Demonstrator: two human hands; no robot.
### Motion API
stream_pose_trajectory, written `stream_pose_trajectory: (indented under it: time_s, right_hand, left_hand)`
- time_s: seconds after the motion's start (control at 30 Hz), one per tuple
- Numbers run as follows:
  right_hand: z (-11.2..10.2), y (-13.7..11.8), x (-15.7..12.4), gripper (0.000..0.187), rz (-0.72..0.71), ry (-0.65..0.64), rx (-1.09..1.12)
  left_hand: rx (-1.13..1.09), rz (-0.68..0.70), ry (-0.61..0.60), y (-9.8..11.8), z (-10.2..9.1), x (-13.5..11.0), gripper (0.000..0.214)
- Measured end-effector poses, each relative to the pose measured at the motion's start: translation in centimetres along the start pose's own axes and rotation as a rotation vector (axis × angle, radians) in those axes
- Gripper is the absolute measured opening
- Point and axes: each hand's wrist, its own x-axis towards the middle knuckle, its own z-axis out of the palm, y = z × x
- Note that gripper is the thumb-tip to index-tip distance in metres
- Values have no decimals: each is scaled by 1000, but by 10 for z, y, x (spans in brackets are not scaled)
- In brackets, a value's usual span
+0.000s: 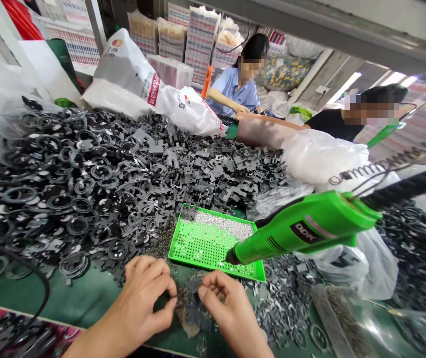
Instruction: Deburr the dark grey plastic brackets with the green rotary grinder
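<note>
Count, one frame. Hands of wearer: two, the left hand (141, 303) and the right hand (231, 311). Green hot-air gun (302, 228): one. Green perforated tray (201, 256): one. Small dark heap (194, 308) between hands: one. Co-workers: two, the blue-shirted co-worker (235, 89) and the black-shirted co-worker (332, 124). White printed sack (127, 74): one. Black rings (59, 199) and black flat pieces (198, 171): one heap each, too many to count.

Perforated tray (213, 243) beyond the hands (147, 298), plastic parts (153, 169) heaped behind it
</note>
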Motion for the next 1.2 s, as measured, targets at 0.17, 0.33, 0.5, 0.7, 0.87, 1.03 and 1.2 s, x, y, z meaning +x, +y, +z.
stream_pose_trajectory:
  time_s: [0.17,0.33,0.5,0.7,0.87,1.03,1.2]
  right_hand:
    - [1,5,-1,18,31,-44,95]
    - [8,12,-6,26,148,1,238]
    - [8,20,-17,40,187,113,370]
    - [-4,47,-34,53,199,150,335]
    - [3,67,-42,52,91,225,227]
    - [10,76,-39,44,26,233,31]
    - [1,66,-31,25,-32,124,-248]
  left_hand:
    - [-21,-4,11,-3,-1,2,13]
    - [-36,-18,35,-4,3,0,12]
    - [-128,-78,24,0,11,-10,24]
    - [-26,132,-46,11,32,-17,59]
    - [78,127,-27,10,48,-27,55]
    - [20,45,-11,9,56,-34,51]
    - [9,101,-3,12,53,-31,31]
